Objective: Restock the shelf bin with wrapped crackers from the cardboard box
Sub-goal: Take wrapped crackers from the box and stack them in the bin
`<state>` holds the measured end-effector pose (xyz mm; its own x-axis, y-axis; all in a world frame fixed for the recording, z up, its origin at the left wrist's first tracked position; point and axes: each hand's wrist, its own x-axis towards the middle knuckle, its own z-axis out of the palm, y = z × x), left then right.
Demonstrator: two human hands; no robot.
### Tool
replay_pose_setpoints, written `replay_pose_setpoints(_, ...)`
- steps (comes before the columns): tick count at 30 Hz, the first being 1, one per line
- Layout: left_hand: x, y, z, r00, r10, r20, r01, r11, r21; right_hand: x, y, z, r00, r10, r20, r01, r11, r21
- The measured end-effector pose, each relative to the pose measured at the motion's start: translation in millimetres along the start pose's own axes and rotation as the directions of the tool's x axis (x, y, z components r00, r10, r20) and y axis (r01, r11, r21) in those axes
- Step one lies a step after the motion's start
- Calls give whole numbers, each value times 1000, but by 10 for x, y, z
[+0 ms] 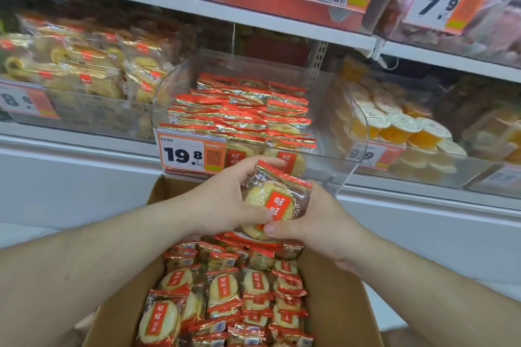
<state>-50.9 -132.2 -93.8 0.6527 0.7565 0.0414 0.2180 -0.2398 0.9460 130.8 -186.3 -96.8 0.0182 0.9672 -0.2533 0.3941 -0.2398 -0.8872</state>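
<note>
A stack of wrapped crackers [277, 200], red-edged clear packets with round pale crackers, is held between both hands just above the far end of the cardboard box [335, 301]. My left hand [228, 197] grips the stack from the left, fingers curled over its top. From the right, my right hand [318, 222] holds it with the thumb across the lower edge. Several more packets [225, 293] fill the box. The clear shelf bin [346, 121] above, labelled 19.8, holds a pile of the same packets [239, 113].
A bin of yellow wrapped pastries [84, 65] stands to the left and a bin of orange jelly cups [394, 124] to the right. The white shelf above [197, 5] overhangs the bins. Price tags [183, 153] hang on the bin fronts.
</note>
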Motion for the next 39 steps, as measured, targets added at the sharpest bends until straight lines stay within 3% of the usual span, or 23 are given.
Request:
replay_pose_setpoints(4,21,67,-63,995,93,39,-98,979,179,-105,-171,-142,989,-66,-129,38,978,-203)
replay_pose_setpoints(7,-12,191,-75,987,125,97,-150,935,320,-206,-246,-219,953,-222,-206,99,872,-479)
replay_pose_setpoints(9,-13,226,-55,979,148,139,-197,864,464,-223,-227,-209,922,-349,-169,200,801,-565)
replay_pose_setpoints(11,-3,246,-14,973,159,167,-224,820,527,-199,-198,-182,906,-413,-90,290,761,-580)
replay_pose_setpoints(16,34,241,46,955,244,169,-297,769,566,-222,-275,-202,925,-379,-10,316,786,-531)
replay_pose_setpoints(18,59,254,10,944,324,68,-301,754,583,-230,-377,-308,906,-417,-75,330,804,-494)
replay_pose_setpoints(21,171,236,-100,892,435,-120,-252,700,668,-187,-567,-577,877,-393,-277,283,887,-364)
replay_pose_setpoints(24,331,144,-183,856,479,-195,-127,560,818,-94,-778,-795,792,-424,-439,250,882,-400)
replay_pose_setpoints(26,424,63,-211,857,489,-164,-85,447,891,38,-888,-846,731,-501,-464,165,789,-592)
replay_pose_setpoints(29,506,-13,-226,851,503,-152,-65,388,920,386,-984,-877,676,-640,-366,58,541,-839)
replay_pose_setpoints(34,577,-81,-222,802,571,-175,-80,393,916,994,-1086,-886,729,-657,-193,-174,95,-980)
replay_pose_setpoints(36,579,-108,-230,784,598,-169,-104,395,913,1177,-1105,-885,744,-648,-162,-222,-11,-975)
replay_pose_setpoints(39,572,-155,-243,758,633,-160,-135,392,910,1445,-1105,-909,781,-610,-134,-234,-87,-968)
